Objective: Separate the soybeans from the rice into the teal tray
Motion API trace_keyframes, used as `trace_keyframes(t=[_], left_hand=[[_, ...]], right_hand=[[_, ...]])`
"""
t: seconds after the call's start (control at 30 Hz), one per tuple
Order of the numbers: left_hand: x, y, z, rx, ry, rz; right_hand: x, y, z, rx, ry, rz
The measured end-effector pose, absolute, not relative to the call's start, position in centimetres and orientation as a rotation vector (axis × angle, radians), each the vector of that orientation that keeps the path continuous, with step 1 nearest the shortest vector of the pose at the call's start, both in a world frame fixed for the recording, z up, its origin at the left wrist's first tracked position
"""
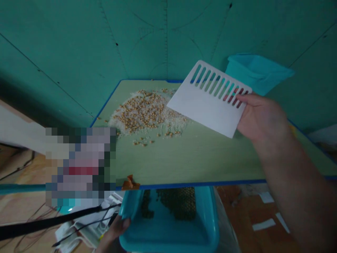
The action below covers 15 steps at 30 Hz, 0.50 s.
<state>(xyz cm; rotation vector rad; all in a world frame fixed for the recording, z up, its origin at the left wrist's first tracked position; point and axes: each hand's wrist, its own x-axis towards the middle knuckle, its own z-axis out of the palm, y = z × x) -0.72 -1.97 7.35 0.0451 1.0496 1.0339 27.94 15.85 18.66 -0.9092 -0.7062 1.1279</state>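
My right hand [259, 117] grips a white slotted plastic scraper [207, 100] by its slotted edge and holds it tilted above the green table [189, 158]. The scraper's plain edge hangs just right of a pile of yellow beans mixed with white rice [147, 112]. Below the table's near edge, my left hand [117, 226] clasps the left rim of a blue bin [171, 225]. Some beans lie inside that bin, seen through its wall.
A second blue bin [256, 72] stands at the table's far right. A small orange scrap [130, 183] sits at the front edge. Teal panels form the wall behind. Cables and white items lie on the floor at lower left, beside a pixelated patch.
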Motion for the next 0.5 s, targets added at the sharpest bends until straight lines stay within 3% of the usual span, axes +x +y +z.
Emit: trace_keyframes(t=[0.5], left_hand=[[-1.2,-2.5,6.7,0.031,1.014,1.012]], right_hand=[[29.9,17.7,16.2,-1.211,-0.798,1.126]])
